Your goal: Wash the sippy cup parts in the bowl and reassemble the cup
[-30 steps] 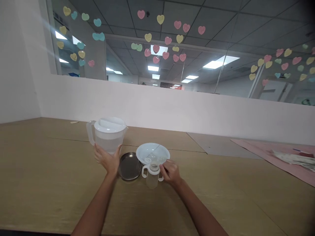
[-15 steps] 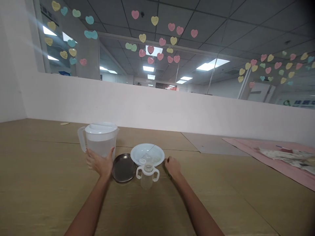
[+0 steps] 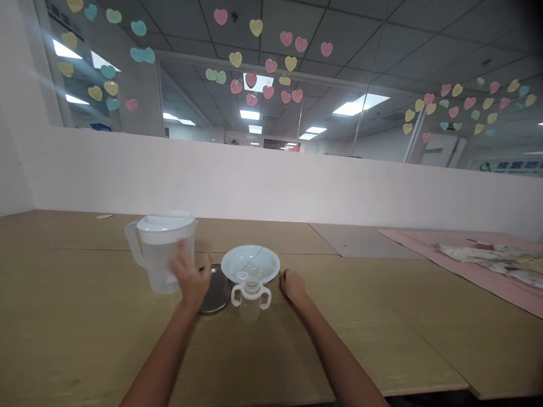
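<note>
A translucent pitcher (image 3: 159,251) with a white lid stands on the wooden table (image 3: 85,316), part full of clear liquid. My left hand (image 3: 190,278) hovers just right of it, over a small steel tray (image 3: 215,295), fingers spread and empty. A clear two-handled cup (image 3: 250,301) stands in front of a white divided plate (image 3: 250,263). My right hand (image 3: 292,285) rests curled on the table right of the plate, pinching a small dark thing I cannot make out.
A low white partition wall (image 3: 271,186) runs behind the table, with glass and heart stickers above. A pink mat (image 3: 458,260) with papers lies at the far right. A small beige scrap (image 3: 104,216) lies at the back left.
My left hand has come off the pitcher and moved right over the steel tray. My right hand left the cup's handle and settled on the table by the plate. The view panned right.
</note>
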`<state>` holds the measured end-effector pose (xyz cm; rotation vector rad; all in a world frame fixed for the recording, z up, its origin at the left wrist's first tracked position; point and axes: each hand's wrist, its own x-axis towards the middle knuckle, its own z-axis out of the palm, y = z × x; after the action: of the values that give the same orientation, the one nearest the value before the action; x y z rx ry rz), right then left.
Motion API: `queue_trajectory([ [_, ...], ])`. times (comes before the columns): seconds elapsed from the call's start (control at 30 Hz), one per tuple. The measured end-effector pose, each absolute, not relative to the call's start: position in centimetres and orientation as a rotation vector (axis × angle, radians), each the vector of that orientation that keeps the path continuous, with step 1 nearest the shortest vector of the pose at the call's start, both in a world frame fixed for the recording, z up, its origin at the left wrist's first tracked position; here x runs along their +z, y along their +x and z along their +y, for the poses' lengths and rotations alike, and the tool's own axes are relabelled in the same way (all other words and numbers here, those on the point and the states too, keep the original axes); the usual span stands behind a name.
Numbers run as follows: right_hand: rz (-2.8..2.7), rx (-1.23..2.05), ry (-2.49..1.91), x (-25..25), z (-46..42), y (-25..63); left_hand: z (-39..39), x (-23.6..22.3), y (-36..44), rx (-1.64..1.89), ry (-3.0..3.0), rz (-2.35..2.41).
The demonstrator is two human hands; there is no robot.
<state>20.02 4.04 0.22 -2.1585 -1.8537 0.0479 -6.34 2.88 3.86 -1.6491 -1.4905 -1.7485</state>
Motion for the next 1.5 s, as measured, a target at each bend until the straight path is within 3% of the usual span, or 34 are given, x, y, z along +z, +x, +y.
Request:
queue_trajectory([
  [0.13,-1.839,0.059,-2.164,0.3,4.1,19.9,4.7,4.9,-1.6,-1.144,-2.456,-1.33],
  [0.27,-1.837,0.055,-2.151,0.2,4.2,19.8,7.0,5.4,1.5,-0.656,-2.641,-1.462],
  [0.67,-1.749,0.104,-2.113,-0.3,4.7,19.6,9.5,4.3,2.6,-0.338,-2.767,-1.558],
  [0.9,-1.494,0.131,-2.104,0.5,4.9,21.3,8.2,4.5,1.6,-0.545,-2.695,-1.594],
  [1.13,-1.4,0.077,-1.788,2.4,3.6,20.5,5.1,4.2,-0.5,-0.859,-2.604,-1.647],
  [1.3,-1.396,0.118,-1.274,3.7,1.5,18.4,3.8,3.0,-1.2,-1.464,-2.507,-1.692],
  [1.5,-1.449,0.107,-1.278,3.4,0.0,16.3,2.7,3.2,-1.2,-2.203,-2.576,-1.621],
])
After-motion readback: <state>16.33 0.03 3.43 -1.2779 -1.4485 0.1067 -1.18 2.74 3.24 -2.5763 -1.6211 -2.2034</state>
